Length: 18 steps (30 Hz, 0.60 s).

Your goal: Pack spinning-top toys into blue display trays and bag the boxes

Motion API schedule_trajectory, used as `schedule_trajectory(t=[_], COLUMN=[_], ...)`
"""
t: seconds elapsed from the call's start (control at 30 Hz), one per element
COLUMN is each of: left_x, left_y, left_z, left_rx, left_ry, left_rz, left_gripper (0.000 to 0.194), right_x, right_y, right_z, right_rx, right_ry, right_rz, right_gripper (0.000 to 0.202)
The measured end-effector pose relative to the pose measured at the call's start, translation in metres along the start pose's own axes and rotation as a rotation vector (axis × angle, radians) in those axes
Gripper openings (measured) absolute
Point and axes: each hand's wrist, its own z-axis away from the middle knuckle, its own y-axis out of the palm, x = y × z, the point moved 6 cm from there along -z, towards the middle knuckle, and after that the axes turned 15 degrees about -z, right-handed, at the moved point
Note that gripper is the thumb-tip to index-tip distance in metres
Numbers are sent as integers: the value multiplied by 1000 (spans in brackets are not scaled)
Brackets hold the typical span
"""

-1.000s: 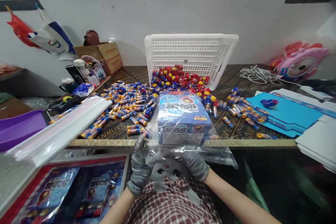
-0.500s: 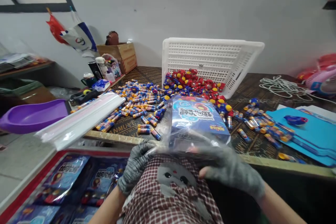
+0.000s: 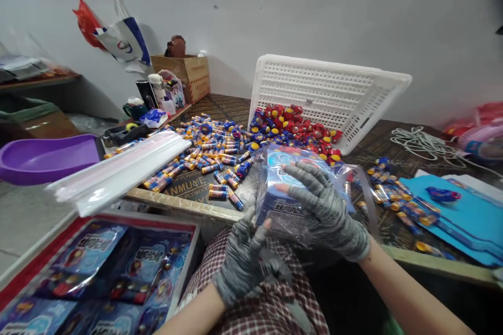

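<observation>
Blue printed box (image 3: 281, 211): sleeved in a clear plastic bag (image 3: 363, 188) at the bench's front edge (image 3: 184, 207), its top now partly covered.
Right hand (image 3: 330, 217): moved up from the near side half a second ago, fingers spread across top and front.
Left hand (image 3: 243, 259): half-curled at the near left corner; whether it pinches plastic cannot be told.
Bag's loose end: now right of the box.
</observation>
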Motion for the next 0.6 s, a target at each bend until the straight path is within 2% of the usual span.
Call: schedule_trajectory(t=[0.03, 0.13, 0.2, 0.27, 0.33, 0.4, 0.47, 0.53, 0.6], left_x=[-7, -18, -20, -15, -2, 15, 29, 40, 50], left_y=[7, 20, 20, 13, 7, 7, 7, 0, -8], left_z=[0, -8, -20, -36, -51, -60, -60, -57, -55], left_rx=[-33, -162, -226, -247, -160, 34, 211, 252, 226], left_ry=[54, 82, 71, 26, -126, -339, -508, -561, -567], left_rz=[-93, -231, -199, -66, 179, 449, 597, 597, 562], left_gripper=[79, 50, 39, 23, 8, 21, 37, 44, 39], right_x=[0, 1, 2, -4, -15, -28, -39, -38, -22], right_y=[-1, -8, -14, -21, -30, -37, -44, -48, -43], right_z=[1, 8, 13, 17, 16, 11, 1, -9, -18], right_rx=[67, 234, 299, 304, 246, 154, 17, -156, -288], right_ry=[8, 40, 48, 69, 84, 82, 102, 140, 116], right_rz=[39, 171, 225, 282, 340, 375, 432, 514, 545], right_gripper=[43, 51, 54, 52, 37, 17, 11, 13, 20])
